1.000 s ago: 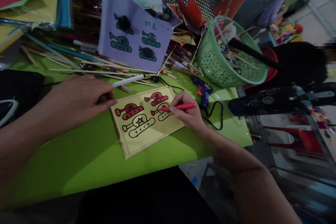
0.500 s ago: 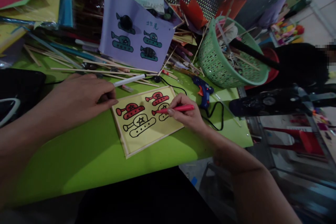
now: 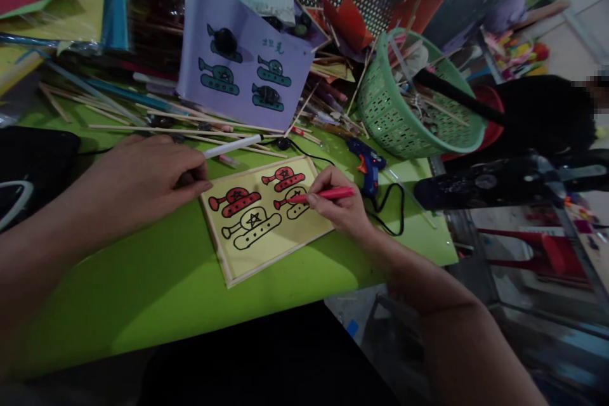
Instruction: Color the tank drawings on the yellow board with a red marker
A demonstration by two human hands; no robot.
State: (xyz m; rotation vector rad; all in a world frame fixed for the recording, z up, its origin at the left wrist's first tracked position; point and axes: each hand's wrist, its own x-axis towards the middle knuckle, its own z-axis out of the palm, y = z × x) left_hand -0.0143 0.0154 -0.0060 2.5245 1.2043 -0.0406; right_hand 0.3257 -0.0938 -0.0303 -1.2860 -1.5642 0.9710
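Cluttered green table (image 3: 143, 292), sticks (image 3: 190, 130) heaped beyond left hand (image 3: 143, 181). Left hand pinched on white pen (image 3: 233, 146), just left of yellow tank card (image 3: 285, 235). Right hand (image 3: 340, 209) clamped on red marker (image 3: 330, 193), tip touching card.

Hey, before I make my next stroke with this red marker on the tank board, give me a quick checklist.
1. Red marker gripped in right hand: ok.
2. Marker tip on the yellow board, at its right-hand tank: ok.
3. Left hand pressing the board's corner: cannot tell.
4. Blue glue gun off the board: ok.
5. All tanks coloured: not ok; lower tank blank.
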